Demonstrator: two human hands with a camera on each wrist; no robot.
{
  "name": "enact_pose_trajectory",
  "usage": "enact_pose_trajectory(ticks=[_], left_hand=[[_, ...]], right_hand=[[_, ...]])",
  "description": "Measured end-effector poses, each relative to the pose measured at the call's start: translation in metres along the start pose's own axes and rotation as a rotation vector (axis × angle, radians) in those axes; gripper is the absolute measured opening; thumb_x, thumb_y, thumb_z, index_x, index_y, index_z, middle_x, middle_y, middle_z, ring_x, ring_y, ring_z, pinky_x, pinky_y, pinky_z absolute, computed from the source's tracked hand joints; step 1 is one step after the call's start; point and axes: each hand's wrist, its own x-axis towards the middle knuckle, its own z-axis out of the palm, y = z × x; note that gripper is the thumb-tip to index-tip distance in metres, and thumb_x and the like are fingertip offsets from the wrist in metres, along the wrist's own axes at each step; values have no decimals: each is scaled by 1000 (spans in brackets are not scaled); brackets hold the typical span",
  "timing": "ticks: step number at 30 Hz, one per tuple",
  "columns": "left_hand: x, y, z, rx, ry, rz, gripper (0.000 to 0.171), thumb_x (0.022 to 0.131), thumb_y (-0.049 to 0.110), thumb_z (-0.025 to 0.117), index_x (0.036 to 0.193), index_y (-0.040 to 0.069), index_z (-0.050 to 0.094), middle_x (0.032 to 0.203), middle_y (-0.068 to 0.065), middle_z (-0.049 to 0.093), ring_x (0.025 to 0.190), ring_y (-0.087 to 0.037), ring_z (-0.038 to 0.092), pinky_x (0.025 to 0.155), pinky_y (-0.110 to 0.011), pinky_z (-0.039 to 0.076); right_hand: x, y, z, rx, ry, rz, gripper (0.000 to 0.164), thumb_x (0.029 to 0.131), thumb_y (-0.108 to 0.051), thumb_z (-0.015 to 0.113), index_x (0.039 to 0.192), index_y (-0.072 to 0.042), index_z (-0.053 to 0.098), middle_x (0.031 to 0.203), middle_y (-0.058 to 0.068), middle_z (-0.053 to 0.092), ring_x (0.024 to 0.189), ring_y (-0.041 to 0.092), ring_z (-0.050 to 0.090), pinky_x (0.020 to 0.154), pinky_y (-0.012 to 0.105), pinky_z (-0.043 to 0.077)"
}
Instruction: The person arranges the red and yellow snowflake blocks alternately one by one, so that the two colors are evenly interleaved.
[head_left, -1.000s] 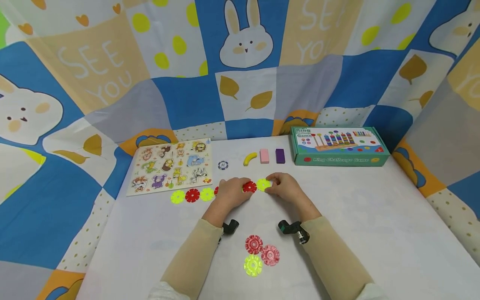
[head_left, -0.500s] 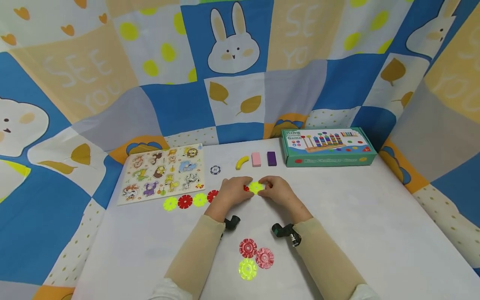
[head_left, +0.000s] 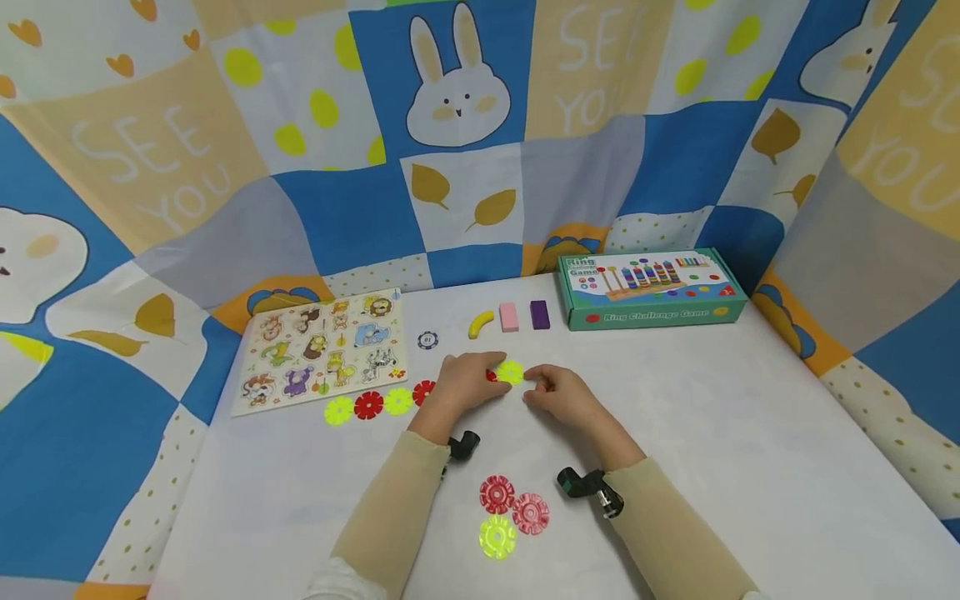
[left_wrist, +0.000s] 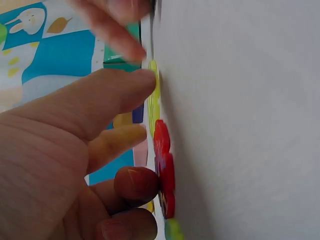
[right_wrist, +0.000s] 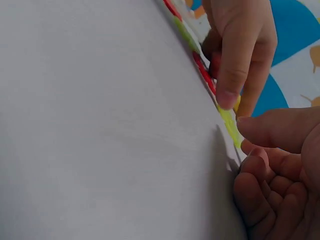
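A row of flat notched plastic discs, alternating yellow-green point(head_left: 339, 410) and red point(head_left: 368, 405), runs along the white table. My left hand point(head_left: 463, 387) covers the middle of the row. Its thumb and index finger hold the yellow-green end disc point(head_left: 511, 372) from either side, while its other fingers lie at the adjoining red disc point(left_wrist: 167, 170). Just right of the end disc is my right hand point(head_left: 566, 400), apart from it, thumb and index finger spread and the other fingers loosely curled. Nearer me lie three loose discs: dark red point(head_left: 497, 494), pinkish red point(head_left: 531, 513) and yellow-green point(head_left: 497, 537).
An animal puzzle board point(head_left: 322, 354) lies behind the row at left. Farther back are a patterned chip point(head_left: 427, 340), a yellow banana-shaped piece point(head_left: 481, 323), a pink block point(head_left: 509, 317), a purple block point(head_left: 540, 315) and a green game box point(head_left: 652, 290). Printed cloth hangs behind.
My right hand brought the yellow-green disc left against the red one, then let go and drew back right. My left thumb and index finger have come onto that disc. The head view shifted slightly.
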Motion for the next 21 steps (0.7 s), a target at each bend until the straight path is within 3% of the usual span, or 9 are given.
enact_pose_trajectory(ticks=[7, 13, 17, 21], left_hand=[[1, 0, 0, 65, -9, 40, 52, 86, 46, 63, 135, 29, 53, 128, 6, 58, 113, -18, 52, 101, -49, 29], [1, 0, -1, 32, 4, 40, 50, 87, 44, 64, 133, 28, 55, 126, 4, 59, 110, -18, 53, 100, -48, 30], [1, 0, 0, 15, 7, 32, 50, 87, 42, 64, 133, 28, 55, 125, 5, 60, 106, -18, 53, 97, -45, 32], [1, -1, 2, 9, 6, 29, 49, 87, 42, 64, 133, 28, 55, 125, 4, 60, 106, -17, 52, 97, -45, 32]], right_hand=[[-52, 8, 4, 12, -89, -63, 26, 84, -18, 70, 109, -11, 63, 72, 2, 51, 64, 13, 46, 54, 25, 38], [-94, 9, 12, -88, -209, -142, 33, 74, -34, 79, 99, -18, 64, 74, 0, 50, 65, 11, 44, 55, 25, 38], [-113, 4, 23, -238, -198, -200, 40, 65, -43, 84, 93, -24, 62, 75, -7, 49, 68, 7, 44, 60, 24, 38], [-124, -2, 30, -320, -153, -203, 38, 63, -39, 85, 90, -25, 61, 75, -11, 47, 68, 6, 44, 60, 24, 38]])
